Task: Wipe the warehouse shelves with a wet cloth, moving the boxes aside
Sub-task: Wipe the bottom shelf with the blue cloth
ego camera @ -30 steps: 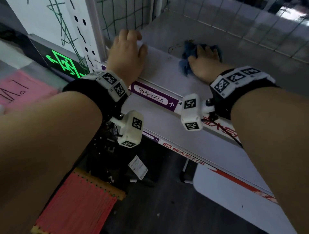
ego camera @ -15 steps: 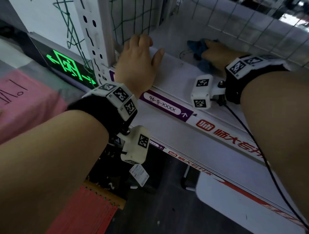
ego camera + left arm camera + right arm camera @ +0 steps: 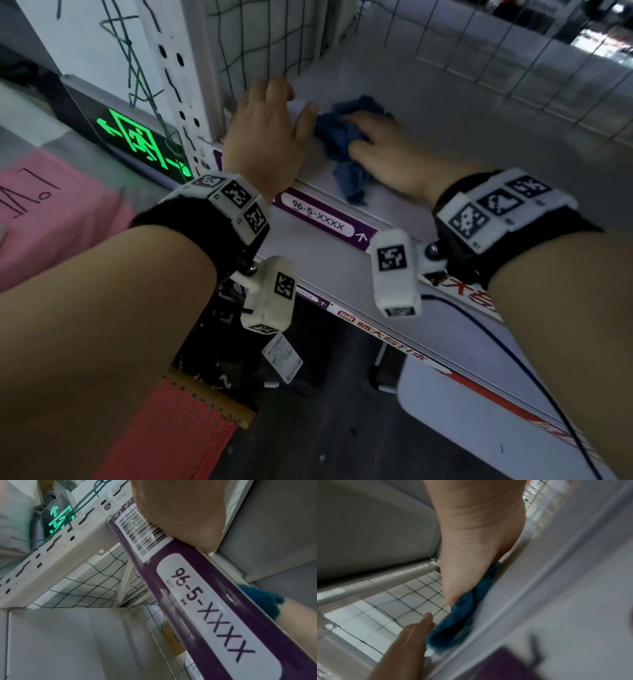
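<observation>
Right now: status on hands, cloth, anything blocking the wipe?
Right hand flat on blue cloth, pressing it to the shelf. Left hand open, resting on shelf's front corner, thumb beside cloth. No boxes visible on this shelf.

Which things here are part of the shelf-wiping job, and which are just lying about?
In the job:
blue cloth, under the right hand
shelf
left hand, resting on the shelf's front edge

Just about:
purple label
green exit sign
pink sheet
paper tag
</observation>
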